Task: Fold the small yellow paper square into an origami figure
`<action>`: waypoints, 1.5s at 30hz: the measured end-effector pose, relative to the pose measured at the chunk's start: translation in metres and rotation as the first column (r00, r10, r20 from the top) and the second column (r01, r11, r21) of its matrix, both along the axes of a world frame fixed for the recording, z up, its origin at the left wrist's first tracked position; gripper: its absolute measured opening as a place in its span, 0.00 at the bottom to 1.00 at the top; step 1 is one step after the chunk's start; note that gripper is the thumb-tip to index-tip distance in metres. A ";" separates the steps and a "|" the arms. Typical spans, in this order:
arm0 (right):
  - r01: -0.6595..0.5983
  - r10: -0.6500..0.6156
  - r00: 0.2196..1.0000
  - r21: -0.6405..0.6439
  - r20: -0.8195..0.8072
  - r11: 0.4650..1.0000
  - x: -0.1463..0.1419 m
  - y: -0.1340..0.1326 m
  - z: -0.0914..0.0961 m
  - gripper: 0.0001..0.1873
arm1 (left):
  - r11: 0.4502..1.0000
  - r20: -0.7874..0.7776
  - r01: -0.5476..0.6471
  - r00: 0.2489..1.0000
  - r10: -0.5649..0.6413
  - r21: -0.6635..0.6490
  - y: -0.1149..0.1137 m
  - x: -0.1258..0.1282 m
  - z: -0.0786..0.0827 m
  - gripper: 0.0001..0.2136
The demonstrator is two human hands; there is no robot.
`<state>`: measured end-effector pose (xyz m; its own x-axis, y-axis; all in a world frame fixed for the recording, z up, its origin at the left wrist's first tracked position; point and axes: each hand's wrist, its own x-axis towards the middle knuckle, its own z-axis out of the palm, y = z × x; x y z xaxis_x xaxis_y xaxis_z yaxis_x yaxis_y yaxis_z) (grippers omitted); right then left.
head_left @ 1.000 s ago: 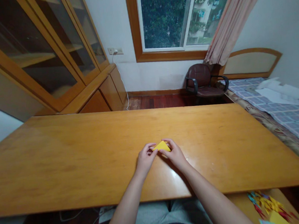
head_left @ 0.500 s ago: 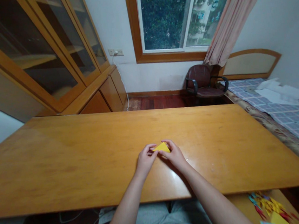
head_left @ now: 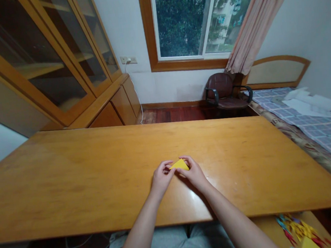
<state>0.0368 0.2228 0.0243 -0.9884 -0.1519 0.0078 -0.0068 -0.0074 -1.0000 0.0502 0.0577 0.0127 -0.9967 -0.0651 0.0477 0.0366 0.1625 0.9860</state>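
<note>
**Yellow paper [head_left: 181,164] pinched in both hands**

The yellow paper sits low over the middle of the bench [head_left: 85,178], between the two hands; whether it touches the wood cannot be told. It shows as a small folded triangle, its peak pointing away from the person and one thin corner reaching to the left.

The left hand [head_left: 160,176] is curled, its thumb and fingertips drawn in and clamped on that thin corner, with a small gap behind them. The right hand [head_left: 196,171] is bent around the other end: its forefinger arches over by the peak, its thumb presses the near edge, and the digits are closed on the paper. The two thumb tips almost meet. The fingers underneath are hidden.

Below the bench's near edge, on the right, lies a colourful heap [head_left: 300,228], mostly yellow and red, with a yellow sheet [head_left: 309,244] beside it. A chair [head_left: 221,87] stands beyond the bench.
</note>
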 end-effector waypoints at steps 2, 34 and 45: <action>0.018 -0.018 1.000 -0.023 0.009 1.000 -0.001 0.000 -0.002 0.23 | 0.999 0.002 -0.016 1.000 0.016 0.032 -0.001 0.000 0.001 0.14; 0.058 -0.062 0.997 -0.090 -0.042 0.994 -0.004 0.004 -0.016 0.21 | 0.989 0.012 0.017 1.000 -0.019 0.144 -0.005 -0.007 -0.009 0.19; 0.008 -0.003 0.997 0.066 -0.075 0.998 0.002 0.002 -0.007 0.21 | 0.999 -0.029 0.033 0.999 -0.033 -0.008 -0.001 -0.004 -0.012 0.17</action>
